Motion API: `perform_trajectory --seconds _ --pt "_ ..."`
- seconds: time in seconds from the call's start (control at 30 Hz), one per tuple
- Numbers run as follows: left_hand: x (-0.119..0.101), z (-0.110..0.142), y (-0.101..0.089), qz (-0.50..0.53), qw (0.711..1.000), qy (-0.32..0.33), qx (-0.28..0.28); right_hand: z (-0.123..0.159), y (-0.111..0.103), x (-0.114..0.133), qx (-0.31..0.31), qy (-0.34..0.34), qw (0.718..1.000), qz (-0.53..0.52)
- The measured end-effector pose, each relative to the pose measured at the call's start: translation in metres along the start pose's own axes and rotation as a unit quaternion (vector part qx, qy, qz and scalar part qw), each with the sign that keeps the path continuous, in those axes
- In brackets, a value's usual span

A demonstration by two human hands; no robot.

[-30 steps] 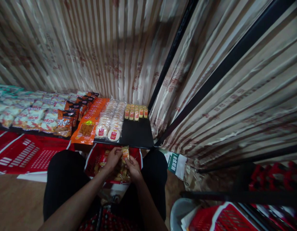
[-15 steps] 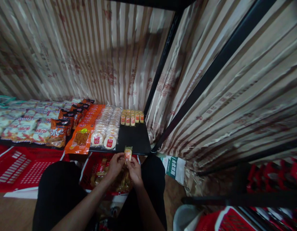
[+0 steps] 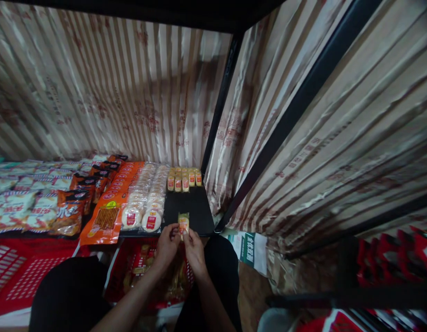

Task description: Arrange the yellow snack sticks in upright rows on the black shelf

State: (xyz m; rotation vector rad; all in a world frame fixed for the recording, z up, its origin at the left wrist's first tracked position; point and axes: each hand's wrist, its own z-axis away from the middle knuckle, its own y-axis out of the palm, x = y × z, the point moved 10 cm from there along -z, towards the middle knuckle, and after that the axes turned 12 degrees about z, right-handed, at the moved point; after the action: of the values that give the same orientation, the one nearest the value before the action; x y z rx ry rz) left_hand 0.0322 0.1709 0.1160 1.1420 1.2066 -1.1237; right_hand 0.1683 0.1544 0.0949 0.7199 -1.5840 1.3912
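A small yellow wrapped snack packet (image 3: 183, 222) with a red and white label stands upright between my hands, just in front of the black shelf's edge. My right hand (image 3: 195, 253) grips its lower right side with thumb and fingers. The curled fingers of my left hand (image 3: 166, 247) pinch at its left edge. Rows of matching yellow packets (image 3: 177, 184) line the back right of the black shelf (image 3: 187, 205). Under my forearms, a red basket (image 3: 112, 267) holds more yellow-wrapped packets (image 3: 177, 281), partly hidden by my arms.
Left of the bare shelf area lie round white crackers in clear wrap (image 3: 152, 220), orange pretzel-stick bags (image 3: 107, 219), orange-black bags (image 3: 69, 212) and white bags (image 3: 17, 207). Black posts (image 3: 222, 106) and striped sheeting (image 3: 158, 92) stand behind. Another red basket (image 3: 26, 276) sits lower left.
The view has shifted, so the shelf appears lower and further left. Both hands have raised the packet from over the basket to the shelf's front edge; my left fingers have closed in on it.
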Motion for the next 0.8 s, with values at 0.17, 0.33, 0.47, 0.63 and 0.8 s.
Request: perform_trajectory --seconds 0.17,0.33,0.47,0.63,0.8 --pt "-0.003 -0.016 0.013 -0.01 1.0 0.004 0.012 -0.017 -0.013 0.003 -0.046 -0.016 0.997 0.06" --pt "-0.006 -0.032 0.029 -0.022 0.999 0.008 0.033 -0.035 -0.025 0.008 -0.085 -0.021 0.992 0.092" --pt "-0.01 -0.045 0.042 -0.031 0.999 -0.011 0.034 -0.05 -0.035 0.017 -0.094 -0.014 0.985 0.142" --pt "-0.01 -0.063 0.06 -0.042 0.998 -0.037 0.042 -0.067 -0.048 0.025 -0.129 0.005 0.957 0.261" --pt "-0.003 -0.08 0.073 -0.045 0.997 -0.042 0.04 -0.086 -0.051 0.022 -0.143 0.014 0.951 0.274"
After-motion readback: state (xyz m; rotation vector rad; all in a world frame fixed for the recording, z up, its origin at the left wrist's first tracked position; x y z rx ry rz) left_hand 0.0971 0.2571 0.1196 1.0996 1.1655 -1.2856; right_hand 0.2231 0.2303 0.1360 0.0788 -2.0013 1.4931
